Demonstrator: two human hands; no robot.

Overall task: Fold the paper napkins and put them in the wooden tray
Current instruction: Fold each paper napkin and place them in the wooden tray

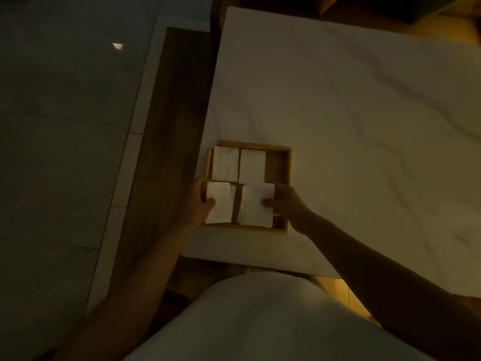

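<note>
Nothing to read here, folks: no text, label, brand, number or sign shows anywhere in this dim light. The folded napkins [252, 165] show plain white faces, the wooden tray [260, 145] has a bare rim, and the pale counter [364, 126] carries only faint veining.

Tray: wooden tray [286, 162] near the corner of a white marble table [364, 126].
Far row: far-left napkin [225, 164] and far-right napkin [252, 165], folded, side by side.
Left: left hand [200, 199] pinches near-left napkin [220, 207].
Right: right hand [286, 201] pinches near-right napkin [253, 212].
</note>
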